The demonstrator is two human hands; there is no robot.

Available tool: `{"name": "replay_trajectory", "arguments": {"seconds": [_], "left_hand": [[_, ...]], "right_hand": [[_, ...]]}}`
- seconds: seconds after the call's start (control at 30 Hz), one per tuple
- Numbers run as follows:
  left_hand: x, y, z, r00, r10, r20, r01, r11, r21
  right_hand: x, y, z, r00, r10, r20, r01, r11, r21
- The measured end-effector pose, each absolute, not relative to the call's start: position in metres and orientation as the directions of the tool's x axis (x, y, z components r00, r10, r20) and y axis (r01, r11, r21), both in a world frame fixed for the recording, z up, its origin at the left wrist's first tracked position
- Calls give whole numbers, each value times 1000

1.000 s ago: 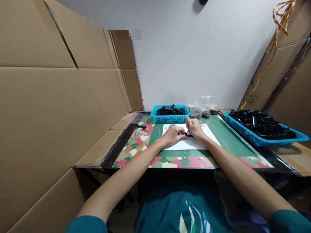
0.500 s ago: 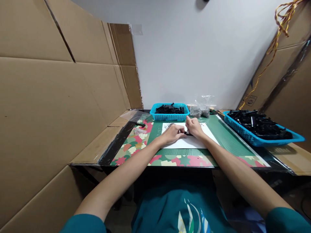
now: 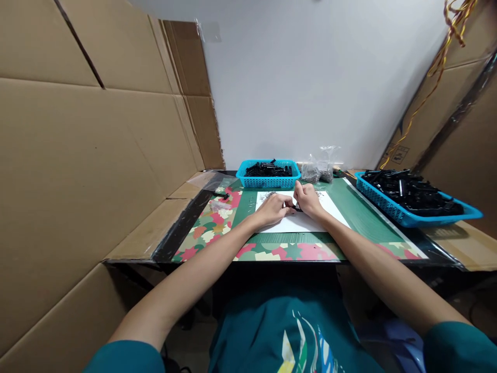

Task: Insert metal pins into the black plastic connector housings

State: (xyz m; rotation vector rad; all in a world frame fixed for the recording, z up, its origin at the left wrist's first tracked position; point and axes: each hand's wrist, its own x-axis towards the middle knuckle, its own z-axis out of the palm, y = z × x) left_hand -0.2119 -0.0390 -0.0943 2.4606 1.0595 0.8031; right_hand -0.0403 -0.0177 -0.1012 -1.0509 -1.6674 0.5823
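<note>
Over a white sheet [image 3: 295,224], my left hand [image 3: 275,208] pinches a small black plastic piece [image 3: 297,209] between thumb and fingers. Closed in a fist, my right hand [image 3: 308,199] presses against the right side of that same piece. Whatever the right fist grips is hidden by its fingers. Tiny dark metal bits [image 3: 267,196] lie scattered on the sheet behind the left hand, and more show behind the right hand.
A blue basket [image 3: 267,182] of black parts stands at the back. Another blue basket [image 3: 407,216], heaped with black pieces, sits at right. Clear bags [image 3: 319,173] of small bits lean by the wall. Cardboard [image 3: 116,171] walls the left side. A black part [image 3: 221,196] lies at left.
The whole view has shifted slightly, so the table sits a little higher in it. Both hands stay together at the black piece, which now shows less between them.
</note>
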Motion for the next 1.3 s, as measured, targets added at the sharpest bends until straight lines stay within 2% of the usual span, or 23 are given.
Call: {"name": "replay_trajectory", "arguments": {"seconds": [0.23,0.93,1.13,1.3], "left_hand": [[-211,-35,-95,567,741,361,522,-661,538],[-211,-32,-97,544,769,337,532,-626,571],[-213,-34,-96,548,766,336,536,-630,563],[-217,-39,-94,558,753,350,549,-651,525]], "right_hand": [[-43,-20,-102,-65,833,550,444,517,-732],[-49,-13,-112,-1,748,663,510,571,-643],[-51,-17,-108,-2,753,658,437,593,-676],[-41,-20,-104,181,743,644,314,577,-754]]}}
